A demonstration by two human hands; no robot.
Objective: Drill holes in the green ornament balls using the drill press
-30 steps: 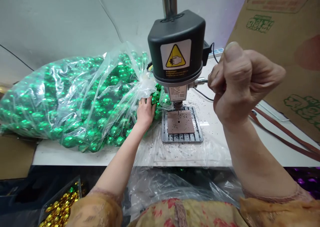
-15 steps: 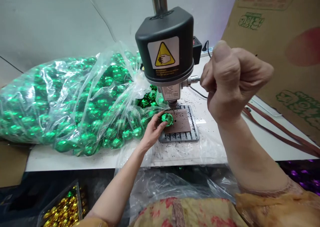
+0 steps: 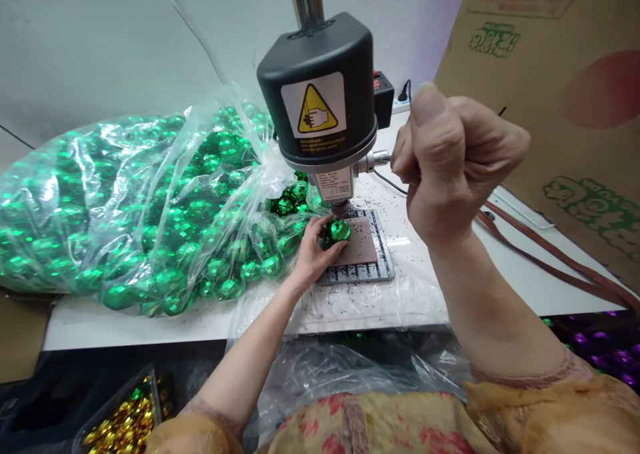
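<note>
A small bench drill press (image 3: 316, 87) with a black motor housing and a yellow warning label stands in the middle. Under its chuck (image 3: 340, 207), my left hand (image 3: 316, 251) pinches a shiny green faceted ball (image 3: 341, 231) between thumb and fingers. The ball sits over a brown board (image 3: 363, 244) on the slotted grey base plate (image 3: 387, 267). My right hand (image 3: 450, 164) is closed in a fist round the end of the drill press's feed lever (image 3: 381, 158); most of the lever is hidden behind the fingers.
A clear plastic bag (image 3: 135, 207) full of green balls fills the table's left side. Dark shavings lie around the base. A cardboard box (image 3: 540, 107) stands at right, near a brown strap (image 3: 555, 257). A bin of gold balls (image 3: 123, 421) is below left.
My left hand has shifted the green ball slightly right, under the chuck, covering the hole seen in the board. My right hand stays on the lever. The view has moved a little.
</note>
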